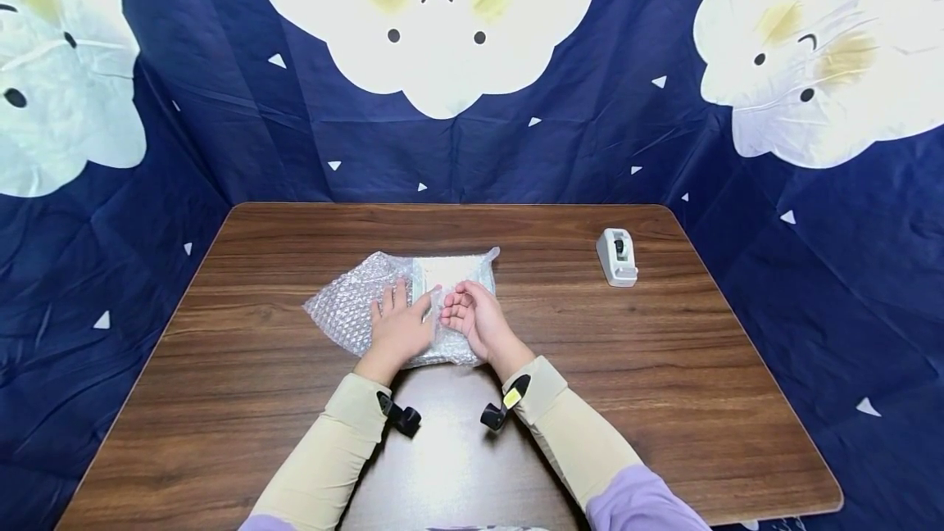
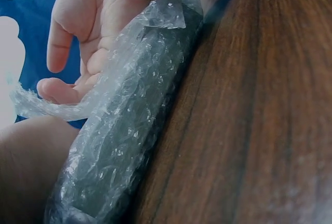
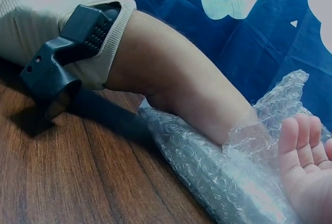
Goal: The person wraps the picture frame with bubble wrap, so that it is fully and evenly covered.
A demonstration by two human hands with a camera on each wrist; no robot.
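A flat rectangular item (image 1: 442,269) with a pale top lies in clear bubble wrap (image 1: 347,306); its kind is hidden by the wrap. Loose wrap spreads out to its left, and a narrow flap stands up between the hands. My left hand (image 1: 401,330) rests on the wrapped item with fingers spread and straight, its thumb beside the flap. At the item's right half, my right hand (image 1: 479,322) hovers palm inward, fingers loosely bent close to the flap. The left wrist view shows those fingers (image 2: 59,90) right at the flap's edge, the thumb apart from them.
A white tape dispenser (image 1: 618,256) stands at the back right of the brown wooden table (image 1: 627,400). Dark blue cloth (image 1: 457,158) with white clouds hangs around the table's back and sides. Each wrist carries a black camera mount (image 1: 401,416).
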